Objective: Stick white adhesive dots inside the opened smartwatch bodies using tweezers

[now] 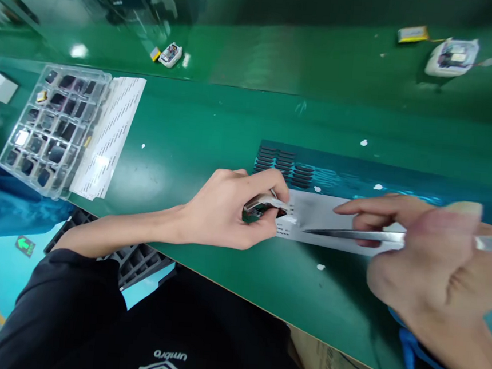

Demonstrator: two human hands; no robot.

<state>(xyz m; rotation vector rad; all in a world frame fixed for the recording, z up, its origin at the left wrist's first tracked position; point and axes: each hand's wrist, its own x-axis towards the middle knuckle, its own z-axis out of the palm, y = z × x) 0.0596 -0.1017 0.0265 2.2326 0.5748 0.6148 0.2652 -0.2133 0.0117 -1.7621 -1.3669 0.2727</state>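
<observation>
Device housing (254, 208) sits gripped in the curled fingers (272, 179) of our left hand (226, 214), at the left end of a white strip (319, 211), while our right hand (432, 272) grips metal tweezers (386, 237) (whether their tips touch the strip, we cannot tell). Beyond lies a blue strip (354, 174) bearing dark pieces (282, 163); on the green surface (194, 134), a clear tray (107, 79) stands at left, with two white casings (452, 58) farther back.

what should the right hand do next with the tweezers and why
Probably ease the tweezers toward the small part: the right hand holds them with the tip pointing that way over the white strip, and the left hand grips the part nearby.
</observation>
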